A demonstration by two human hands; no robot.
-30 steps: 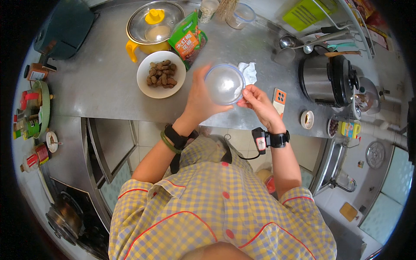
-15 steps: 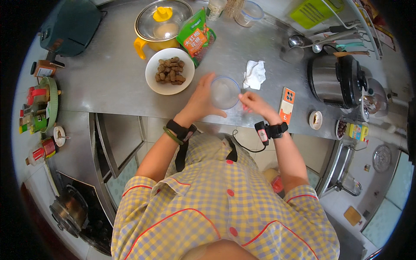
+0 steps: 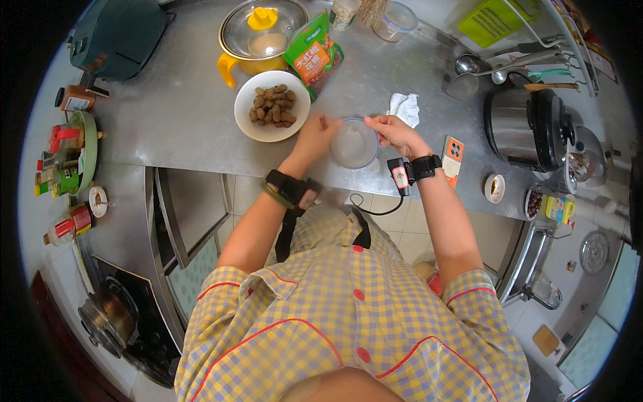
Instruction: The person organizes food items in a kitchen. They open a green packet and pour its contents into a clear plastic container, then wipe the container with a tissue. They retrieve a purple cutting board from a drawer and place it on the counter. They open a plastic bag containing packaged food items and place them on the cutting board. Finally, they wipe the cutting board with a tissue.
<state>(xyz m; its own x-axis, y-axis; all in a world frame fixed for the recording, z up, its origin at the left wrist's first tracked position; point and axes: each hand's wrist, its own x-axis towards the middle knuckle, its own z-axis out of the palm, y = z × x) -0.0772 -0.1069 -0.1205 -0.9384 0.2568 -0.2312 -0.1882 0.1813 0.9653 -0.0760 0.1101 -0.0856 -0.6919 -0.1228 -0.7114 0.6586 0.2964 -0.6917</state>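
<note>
A round, clear plastic container (image 3: 354, 145) with a blue rim is by the counter's front edge, between my hands. On its left side, my left hand (image 3: 317, 139) has its fingers bent in against the rim, somewhat blurred. My right hand (image 3: 398, 135) pinches the rim at the upper right with thumb and fingers. Left of the container stands a white bowl (image 3: 244, 107) of brown, unshelled peanuts (image 3: 272, 105). A crumpled white tissue (image 3: 404, 109) lies just beyond my right hand.
Behind the bowl are a yellow-handled pot (image 3: 228, 69) with a glass lid and a green-and-orange food bag (image 3: 313, 58). To the right, an orange-and-white phone (image 3: 453, 159), a small dish (image 3: 494, 188) and an electric pressure cooker (image 3: 519, 127) stand on the steel counter (image 3: 184, 107).
My right hand has moved up along the container's rim. My left hand's spread fingers have drawn together, and its thumb has left the near side. The whole view has shifted slightly.
</note>
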